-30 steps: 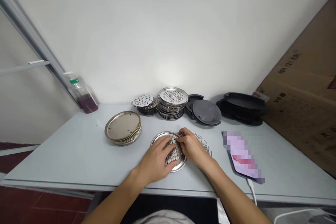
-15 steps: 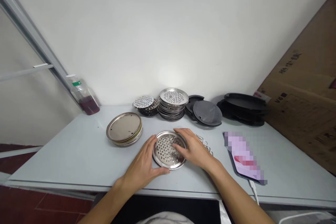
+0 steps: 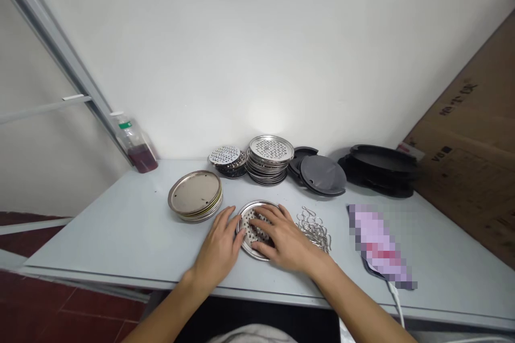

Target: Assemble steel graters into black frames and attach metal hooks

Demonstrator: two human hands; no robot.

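Note:
A round metal grater disc point(image 3: 250, 231) with a raised rim lies flat on the table before me. My right hand point(image 3: 284, 236) rests over its perforated face, fingers spread and open, hiding much of the right side. At the disc's left edge is my left hand point(image 3: 219, 244), its fingers apart and loosely curved, thumb and index fingertip against the rim. Just right of my right hand lies a loose heap of metal S-hooks point(image 3: 316, 229), partly covered by that hand. A stack of plain round metal plates point(image 3: 195, 193) stands to the left.
Toward the wall are small perforated discs point(image 3: 225, 156), a stack of rimmed grater discs point(image 3: 271, 149), dark round plates point(image 3: 323, 174) and larger black pieces point(image 3: 380, 163). A bottle of dark liquid point(image 3: 141, 155) stands left; a cabled phone point(image 3: 378, 244) and cardboard box point(image 3: 466, 166) are right.
My right hand has moved from the disc's right rim to spread over its face. The left hand has slid slightly up, its thumb leaving the near edge. More of the S-hooks shows.

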